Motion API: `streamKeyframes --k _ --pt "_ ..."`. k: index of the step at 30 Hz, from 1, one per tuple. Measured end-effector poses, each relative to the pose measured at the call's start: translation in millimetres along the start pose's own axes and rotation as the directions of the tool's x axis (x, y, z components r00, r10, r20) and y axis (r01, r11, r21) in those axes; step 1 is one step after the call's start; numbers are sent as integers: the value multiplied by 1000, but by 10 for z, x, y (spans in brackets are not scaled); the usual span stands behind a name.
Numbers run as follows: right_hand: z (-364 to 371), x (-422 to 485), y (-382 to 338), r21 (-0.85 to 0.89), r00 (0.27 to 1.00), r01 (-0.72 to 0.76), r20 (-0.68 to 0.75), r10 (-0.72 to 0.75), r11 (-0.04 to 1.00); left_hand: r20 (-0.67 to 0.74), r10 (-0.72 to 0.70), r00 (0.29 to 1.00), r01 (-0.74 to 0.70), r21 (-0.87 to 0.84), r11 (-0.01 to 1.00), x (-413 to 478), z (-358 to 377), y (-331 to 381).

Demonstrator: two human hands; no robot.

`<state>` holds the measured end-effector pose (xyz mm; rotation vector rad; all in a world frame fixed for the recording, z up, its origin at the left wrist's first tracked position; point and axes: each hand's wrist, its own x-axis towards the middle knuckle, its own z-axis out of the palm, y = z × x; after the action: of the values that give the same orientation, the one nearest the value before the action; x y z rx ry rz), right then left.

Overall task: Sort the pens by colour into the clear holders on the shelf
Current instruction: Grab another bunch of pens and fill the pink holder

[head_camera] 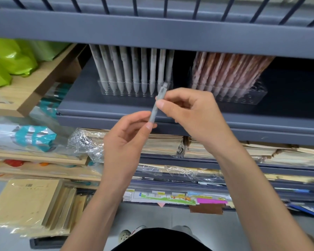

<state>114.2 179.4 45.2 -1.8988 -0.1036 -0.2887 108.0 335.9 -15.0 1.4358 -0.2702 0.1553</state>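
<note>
Head view — both hands on grey pen

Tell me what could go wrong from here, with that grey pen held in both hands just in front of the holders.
1. The grey pen is only pinched by fingertips of the left hand and right hand; it could slip during the handover.
2. The grey holder looks nearly full, so pushing in could knock neighbouring pens.
3. The pink holder sits close by; the pen could end up in the wrong colour.
</note>
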Motion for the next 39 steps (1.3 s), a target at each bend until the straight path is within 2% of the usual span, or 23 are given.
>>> streamKeyframes --k 3,5,7,9,12,15,18,21,26,29,34,39 --pt "-19 1 -8 101 996 -36 -77 44 994 5 113 994 -113 159 981 83 -102 64" --pt "-66 16 -27 156 981 0 -190 30 988 -76 232 970 -193 340 921 234 -244 82" --pt "-116 34 -47 108 945 70 -324 -31 992 -191 328 925 -189 519 834 449 -407 73" --pt "-144 51 -56 5 885 109 -457 -94 994 -256 286 923 -80 601 795 696 -544 44" --pt "-145 108 -22 -183 796 0 -595 -111 983 -163 68 984 38 573 819 1036 -652 -15" --pt "-135 202 2 -270 799 -56 -589 -119 961 1 26 1000 -23 499 866 1243 -702 -96" --pt "-97 322 32 -295 840 -41 -528 -127 955 64 36 997 -65 532 844 1348 -751 -128" --pt "-21 473 14 -225 877 -8 -470 -101 974 90 40 995 -82 529 845 1382 -789 -160" --pt "44 670 44 -228 919 -1 -383 -89 974 90 48 995 -90 554 828 1363 -793 -176" --pt "96 682 131 -270 919 -12 -383 -96 963 94 45 995 -89 541 836 1366 -797 -175" --pt "139 654 201 -238 887 -22 -452 -90 971 85 57 995 -95 556 826 1363 -809 -190" --pt "175 582 253 -322 895 -50 -435 -101 945 88 58 994 -97 541 835 1395 -839 -236"
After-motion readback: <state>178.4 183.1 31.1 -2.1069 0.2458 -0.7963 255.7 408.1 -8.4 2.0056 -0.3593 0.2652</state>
